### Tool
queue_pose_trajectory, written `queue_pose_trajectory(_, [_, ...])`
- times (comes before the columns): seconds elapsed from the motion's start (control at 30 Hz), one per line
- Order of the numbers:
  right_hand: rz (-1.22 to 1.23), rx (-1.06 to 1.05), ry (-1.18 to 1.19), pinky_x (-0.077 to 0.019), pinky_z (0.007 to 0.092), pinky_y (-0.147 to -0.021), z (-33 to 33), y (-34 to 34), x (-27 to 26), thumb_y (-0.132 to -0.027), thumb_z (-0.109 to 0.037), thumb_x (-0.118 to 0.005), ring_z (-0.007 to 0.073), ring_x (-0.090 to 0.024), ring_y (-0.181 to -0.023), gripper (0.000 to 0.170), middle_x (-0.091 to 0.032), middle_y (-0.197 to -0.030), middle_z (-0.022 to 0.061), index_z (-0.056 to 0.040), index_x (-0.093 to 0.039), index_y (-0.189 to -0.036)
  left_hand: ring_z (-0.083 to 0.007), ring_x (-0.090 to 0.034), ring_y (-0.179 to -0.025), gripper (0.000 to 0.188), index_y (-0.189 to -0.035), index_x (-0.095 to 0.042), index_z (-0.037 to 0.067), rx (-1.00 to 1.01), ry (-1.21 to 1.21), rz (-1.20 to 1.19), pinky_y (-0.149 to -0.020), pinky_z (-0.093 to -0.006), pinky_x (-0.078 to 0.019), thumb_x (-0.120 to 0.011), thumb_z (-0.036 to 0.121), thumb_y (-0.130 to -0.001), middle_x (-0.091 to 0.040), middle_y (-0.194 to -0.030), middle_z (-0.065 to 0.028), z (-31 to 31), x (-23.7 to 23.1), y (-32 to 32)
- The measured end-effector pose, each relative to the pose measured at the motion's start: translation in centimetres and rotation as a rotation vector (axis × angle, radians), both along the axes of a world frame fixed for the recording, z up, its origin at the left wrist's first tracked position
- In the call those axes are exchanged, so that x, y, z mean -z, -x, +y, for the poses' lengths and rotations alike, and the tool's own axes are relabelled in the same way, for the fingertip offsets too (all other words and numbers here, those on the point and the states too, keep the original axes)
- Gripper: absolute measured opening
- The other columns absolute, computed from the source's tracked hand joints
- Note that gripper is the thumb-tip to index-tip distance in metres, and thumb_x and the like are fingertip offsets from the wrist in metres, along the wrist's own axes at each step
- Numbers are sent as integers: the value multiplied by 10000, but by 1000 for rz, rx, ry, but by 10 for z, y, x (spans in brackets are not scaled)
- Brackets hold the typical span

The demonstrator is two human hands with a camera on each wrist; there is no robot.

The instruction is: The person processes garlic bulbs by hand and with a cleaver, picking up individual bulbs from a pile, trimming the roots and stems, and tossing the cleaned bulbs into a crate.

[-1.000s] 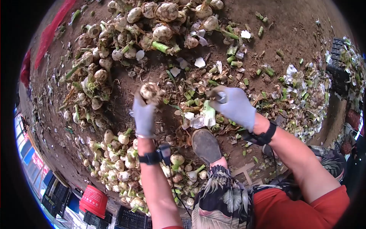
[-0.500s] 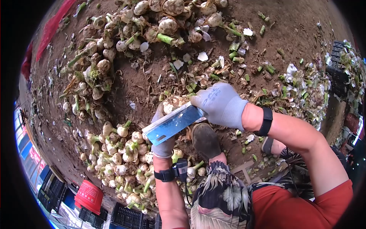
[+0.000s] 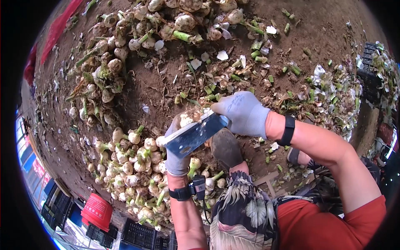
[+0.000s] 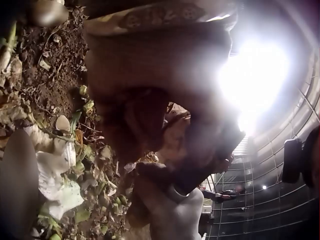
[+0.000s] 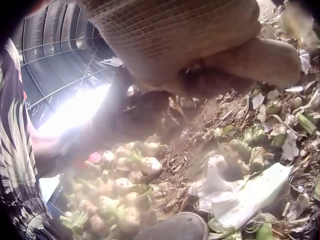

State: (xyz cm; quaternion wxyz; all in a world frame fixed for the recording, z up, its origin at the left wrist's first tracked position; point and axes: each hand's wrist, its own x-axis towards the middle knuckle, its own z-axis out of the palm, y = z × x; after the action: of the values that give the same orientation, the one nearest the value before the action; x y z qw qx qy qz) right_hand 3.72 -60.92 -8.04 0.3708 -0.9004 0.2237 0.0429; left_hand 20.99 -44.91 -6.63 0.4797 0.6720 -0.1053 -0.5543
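In the head view, the gloved left hand [image 3: 176, 154] grips a whitish bulb [image 3: 189, 118] with roots, partly hidden under a wide blade [image 3: 193, 135]. The gloved right hand [image 3: 243, 113] has its fingers curled round the near end of that blade, which lies slanted across the bulb and the left fingers. Up close in the left wrist view, the left hand [image 4: 160, 65] is dark against glare, the bulb [image 4: 175, 132] showing between its fingers. The right hand [image 5: 185, 45] fills the top of the right wrist view, its blade hard to make out there.
Bulbs with cut stems [image 3: 131, 181] are heaped at the lower left; dirtier bulbs [image 3: 115, 65] lie at the upper left. Peelings and stem pieces [image 3: 333, 96] cover the ground at right. A red bucket [image 3: 96, 211], black crates [image 3: 139, 236] and a shoe [image 3: 226, 149] stand near the bottom.
The hands, apart one second ago, have come together, the left moving right and down with its bulb. Since half a second ago, the blade has tilted and shifted slightly right.
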Motion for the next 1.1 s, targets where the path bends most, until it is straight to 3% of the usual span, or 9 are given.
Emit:
queue_pose_trajectory(0.07, [418,20,-36,-552,405,-670,-18,1,10,-774,-129,-664,305,-703,-762,342,-716,-847,110,-174,-706,-1110,-152,-650,-961,671,-1223,-590,-19,351,138,-509,-863,-307,-543,-918,191,-676,-690,-1078,-90,0,-9,-3])
queue_pose_trajectory(0.17, [590,127,-83,-549,414,-673,-28,20,17,-790,-159,-660,313,-705,-770,326,-715,-829,131,-170,-709,-1112,-164,-654,-983,844,-1258,-553,-22,374,249,-435,-883,-313,-536,-971,312,-604,-684,-1111,-89,-5,-31,3])
queue_pose_trajectory(0.27, [291,349,-236,-543,454,-719,-7,36,19,-840,-236,-644,359,-700,-809,233,-716,-855,161,-133,-711,-1039,-160,-641,-986,604,-1201,-581,8,220,125,-189,-879,-296,-524,-897,200,-723,-657,-1110,-86,-9,-9,19])
queue_pose_trajectory(0.43, [149,222,-301,-531,473,-690,7,10,-2,-801,-204,-632,390,-681,-793,182,-697,-830,186,-113,-707,-939,-363,-614,-931,129,-779,-695,97,660,160,-815,-842,-435,-468,-661,29,-676,-643,-922,-130,-12,-1,32])
queue_pose_trajectory(0.6, [484,-56,-216,-549,459,-700,-5,1,-17,-785,-171,-622,380,-693,-808,195,-703,-852,208,-65,-723,-914,-280,-620,-929,175,-807,-687,168,673,280,-1308,-899,-411,-426,-729,40,-695,-642,-860,-56,-3,-18,32])
queue_pose_trajectory(0.7, [704,155,-243,-565,444,-710,-15,47,-5,-795,-156,-619,348,-709,-742,201,-708,-809,201,-14,-723,-891,-229,-666,-937,133,-935,-728,119,393,-80,-1536,-957,-407,-450,-730,101,-803,-724,-994,-70,70,-39,-8])
queue_pose_trajectory(0.8, [343,569,-354,-553,398,-675,-11,100,10,-810,-213,-680,295,-687,-663,247,-691,-731,167,7,-718,-917,-253,-620,-1134,260,-1121,-725,169,604,-1157,-1486,-1023,-433,-444,-685,235,-872,-631,-1315,-82,135,-96,-48])
queue_pose_trajectory(0.93, [196,810,-502,-519,340,-613,-14,93,18,-809,-230,-735,178,-636,-597,262,-673,-685,105,4,-727,-927,-278,-596,-1180,371,-1279,-661,147,392,-839,-1542,-1014,-456,-476,-655,269,-929,-581,-1378,-136,116,-74,-54])
queue_pose_trajectory(1.1, [5,884,-642,-477,282,-601,-20,63,13,-836,-189,-749,89,-586,-637,206,-662,-712,23,-14,-728,-944,-235,-663,-1029,530,-1396,-541,75,-239,61,-19,-830,-357,-582,-606,410,-991,-618,-1256,-115,-110,26,-37])
